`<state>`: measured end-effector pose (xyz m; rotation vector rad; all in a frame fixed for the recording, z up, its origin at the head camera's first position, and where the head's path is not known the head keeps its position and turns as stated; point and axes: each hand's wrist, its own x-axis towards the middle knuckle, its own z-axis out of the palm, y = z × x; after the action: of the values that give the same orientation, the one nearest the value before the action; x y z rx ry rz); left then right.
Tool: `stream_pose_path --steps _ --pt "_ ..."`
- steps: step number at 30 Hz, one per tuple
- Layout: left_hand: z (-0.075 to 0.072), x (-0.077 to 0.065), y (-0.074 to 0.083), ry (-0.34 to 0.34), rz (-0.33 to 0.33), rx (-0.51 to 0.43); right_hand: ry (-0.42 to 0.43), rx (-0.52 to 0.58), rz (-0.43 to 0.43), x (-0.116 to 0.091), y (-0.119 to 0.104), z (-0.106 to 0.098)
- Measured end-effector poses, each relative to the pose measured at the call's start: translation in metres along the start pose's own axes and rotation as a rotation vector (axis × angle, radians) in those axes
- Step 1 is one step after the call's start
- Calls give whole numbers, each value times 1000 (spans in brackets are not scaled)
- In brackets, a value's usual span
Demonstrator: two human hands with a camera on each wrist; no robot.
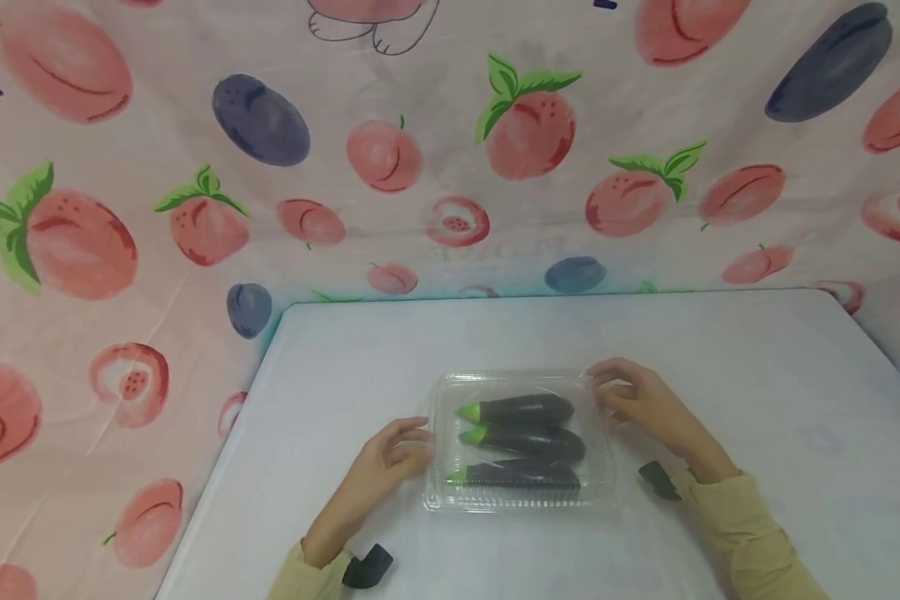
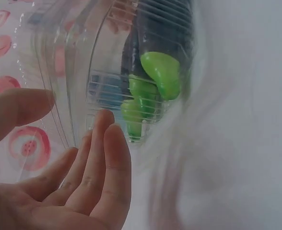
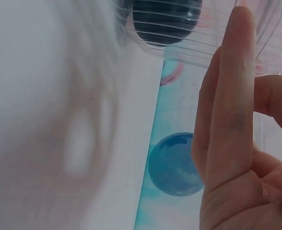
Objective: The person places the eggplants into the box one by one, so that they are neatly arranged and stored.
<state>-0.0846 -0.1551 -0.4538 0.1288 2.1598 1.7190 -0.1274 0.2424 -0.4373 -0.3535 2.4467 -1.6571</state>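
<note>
A clear plastic clamshell box [image 1: 440, 492] holds three dark purple eggplants [image 1: 543, 442] lying side by side, their green caps [image 1: 474, 436] toward the left. My left hand [image 1: 381, 460] is at the box's left side, fingertips right at the edge. In the left wrist view its thumb and fingers [image 2: 74, 182] are spread near the rim, beside the ribbed wall. At the upper right corner my right hand [image 1: 641, 400] touches the box. The right wrist view shows that hand's fingers [image 3: 232, 110] extended along the box's side.
The box rests on a white table [image 1: 345, 358]. Behind the table and to its left hangs a fruit-printed cloth [image 1: 420, 83]. A black strap piece shows beside each wrist, one near the left sleeve [image 1: 303, 575], one near the right sleeve [image 1: 742, 525].
</note>
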Motion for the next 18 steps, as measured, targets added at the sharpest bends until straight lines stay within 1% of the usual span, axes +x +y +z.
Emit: stream_pose_path --steps 7,14,18 --pt "1 -11 -2 -25 1 -17 0 2 8 2 3 1" --pt "3 -21 -3 -63 -19 -45 6 8 1 3 5 2" --pt "4 -26 -4 -73 -32 -62 17 15 3 3 5 2"
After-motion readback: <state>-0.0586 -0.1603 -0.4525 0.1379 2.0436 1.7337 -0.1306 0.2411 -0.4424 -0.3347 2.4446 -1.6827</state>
